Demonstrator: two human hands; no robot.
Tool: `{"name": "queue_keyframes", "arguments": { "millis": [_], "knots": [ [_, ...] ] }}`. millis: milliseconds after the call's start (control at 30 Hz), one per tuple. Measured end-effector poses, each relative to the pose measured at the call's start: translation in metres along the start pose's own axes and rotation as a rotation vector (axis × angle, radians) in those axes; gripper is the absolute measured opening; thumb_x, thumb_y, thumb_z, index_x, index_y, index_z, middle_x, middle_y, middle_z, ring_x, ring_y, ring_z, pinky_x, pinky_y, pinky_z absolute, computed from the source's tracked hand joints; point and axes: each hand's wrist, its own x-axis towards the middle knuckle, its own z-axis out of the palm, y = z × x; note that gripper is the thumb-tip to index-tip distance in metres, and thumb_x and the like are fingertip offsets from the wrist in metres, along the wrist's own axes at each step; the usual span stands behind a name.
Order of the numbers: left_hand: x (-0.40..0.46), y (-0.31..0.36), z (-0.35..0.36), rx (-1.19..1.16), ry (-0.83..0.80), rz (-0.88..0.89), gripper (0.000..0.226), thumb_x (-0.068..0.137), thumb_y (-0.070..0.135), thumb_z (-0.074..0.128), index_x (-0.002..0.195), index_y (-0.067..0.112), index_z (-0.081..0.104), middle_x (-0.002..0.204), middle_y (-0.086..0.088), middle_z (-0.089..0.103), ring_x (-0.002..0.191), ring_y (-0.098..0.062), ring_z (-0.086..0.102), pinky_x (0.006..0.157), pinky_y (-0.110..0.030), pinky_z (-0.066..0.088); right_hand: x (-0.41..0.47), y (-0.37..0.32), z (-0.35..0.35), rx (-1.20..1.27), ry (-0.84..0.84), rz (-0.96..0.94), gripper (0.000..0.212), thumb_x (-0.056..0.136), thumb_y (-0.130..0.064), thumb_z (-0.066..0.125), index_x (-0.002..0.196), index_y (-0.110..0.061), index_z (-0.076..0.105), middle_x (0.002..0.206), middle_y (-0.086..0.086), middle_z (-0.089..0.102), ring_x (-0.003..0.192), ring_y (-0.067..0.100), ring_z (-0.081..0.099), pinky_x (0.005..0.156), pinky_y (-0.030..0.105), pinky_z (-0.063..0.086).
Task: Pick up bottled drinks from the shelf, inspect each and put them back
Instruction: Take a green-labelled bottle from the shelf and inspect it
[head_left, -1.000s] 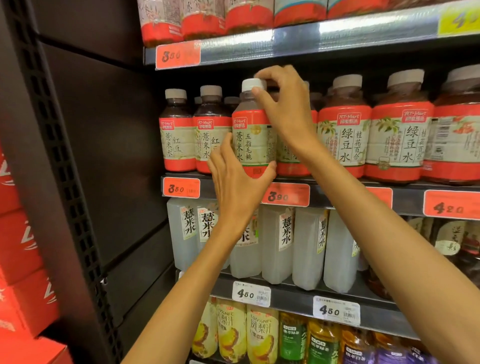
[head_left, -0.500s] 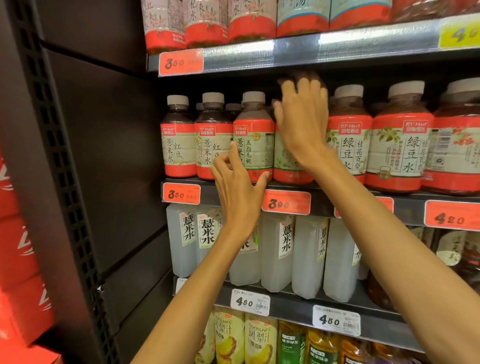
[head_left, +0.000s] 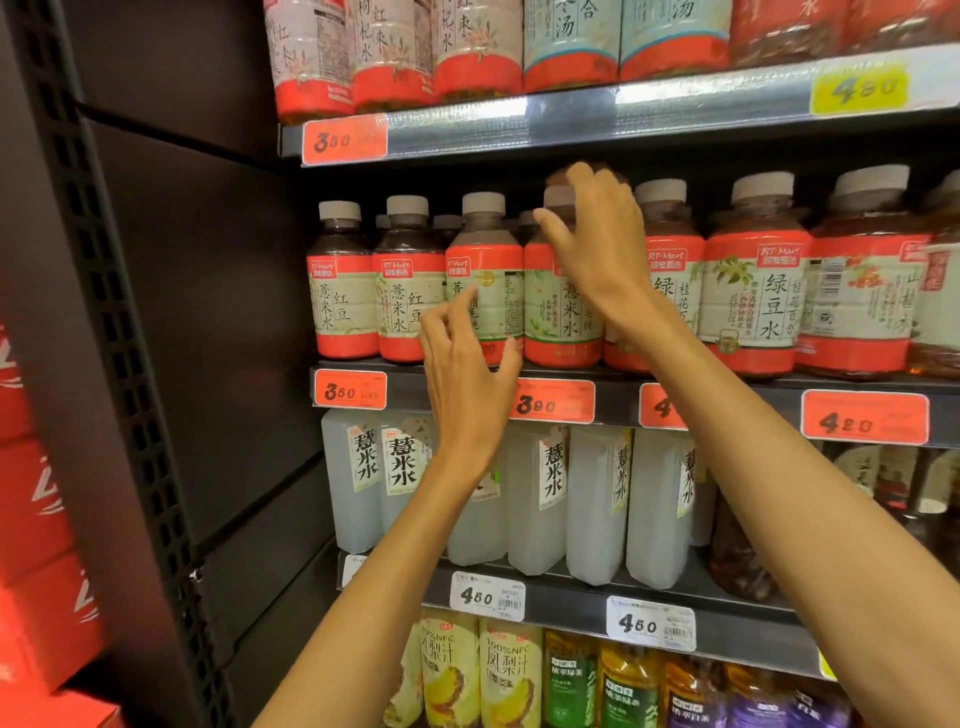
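Head view: middle shelf (head_left: 613, 387) of a drinks rack, red-banded bottles in a row, both bare hands raised to it.
Left hand (head_left: 467, 374): fingers spread and lightly bent, holding nothing; fingertips just in front of the third bottle (head_left: 485, 280), near its lower label; contact cannot be told.
Right hand (head_left: 602, 249): fingers curving over the neck and cap of the fourth bottle (head_left: 563, 312), thumb at its shoulder; grip looks loose, not clearly clamped.
Bottles: both upright on the shelf, side by side, touching or nearly so, behind the orange price tag (head_left: 553, 401).
Step in hand: probably the reach for the next drink, the fourth bottle not yet lifted.
Next move calls for: a firm pinch round the neck, a straight lift clear of the neighbours, left hand free for support under the base.
Risk: tight packing, so a tilted pull could topple the adjoining bottles.
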Motion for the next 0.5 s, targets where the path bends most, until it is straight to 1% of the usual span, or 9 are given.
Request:
{"name": "queue_keyframes", "arguments": {
  "millis": [67,167,267,367,467,500],
  "knots": [
    [0.003,-0.002,-0.001,0.002,-0.026,0.016,0.063,0.081,0.006,0.071,0.138,0.01,0.042,0.124,-0.013,0.04,0.113,-0.028,0.047,0.1,-0.04,0.043,0.001,0.002,-0.002,0.059,0.024,0.008,0.034,0.094,-0.025,0.058,0.121,-0.005,0.054,0.118,0.018,0.056,0.112,0.033,0.048,0.084,0.03,0.033],
    [0.006,-0.006,-0.001,-0.008,-0.04,0.012,0.071,0.078,0.001,0.074,0.139,0.013,0.041,0.125,-0.011,0.038,0.115,-0.025,0.047,0.101,-0.04,0.044,0.002,0.003,-0.006,0.185,0.044,0.022,0.027,0.09,-0.023,0.063,0.113,-0.008,0.06,0.113,0.013,0.059,0.109,0.028,0.051,0.079,0.019,0.029],
    [0.008,-0.008,-0.001,-0.015,-0.042,0.015,0.073,0.076,0.001,0.076,0.138,0.013,0.041,0.125,-0.011,0.038,0.115,-0.024,0.047,0.101,-0.04,0.044,-0.001,0.001,-0.012,0.328,0.073,0.023,0.022,0.086,-0.019,0.066,0.104,-0.008,0.063,0.107,0.011,0.061,0.103,0.023,0.052,0.08,0.017,0.031],
    [0.009,-0.009,0.0,-0.028,-0.044,0.02,0.073,0.075,0.0,0.077,0.137,0.013,0.041,0.125,-0.012,0.037,0.112,-0.026,0.049,0.097,-0.042,0.047,-0.006,0.001,-0.016,0.373,0.074,0.03,0.029,0.085,-0.021,0.066,0.111,-0.008,0.061,0.109,0.012,0.056,0.101,0.018,0.049,0.082,0.016,0.032],
    [0.01,-0.007,0.001,-0.055,-0.059,0.018,0.072,0.075,-0.002,0.076,0.137,0.012,0.04,0.127,-0.012,0.035,0.111,-0.027,0.052,0.096,-0.042,0.049,-0.006,0.003,-0.016,0.304,0.011,0.024,0.035,0.086,-0.024,0.065,0.116,-0.008,0.057,0.113,0.012,0.054,0.107,0.022,0.047,0.08,0.017,0.028],
    [0.01,-0.007,0.001,-0.056,-0.063,0.018,0.072,0.076,-0.002,0.075,0.137,0.012,0.04,0.127,-0.012,0.035,0.111,-0.027,0.053,0.096,-0.042,0.049,-0.006,0.003,-0.016,0.287,-0.015,0.019,0.036,0.086,-0.025,0.065,0.116,-0.009,0.056,0.114,0.012,0.052,0.107,0.023,0.046,0.081,0.018,0.029]
  ]
}}
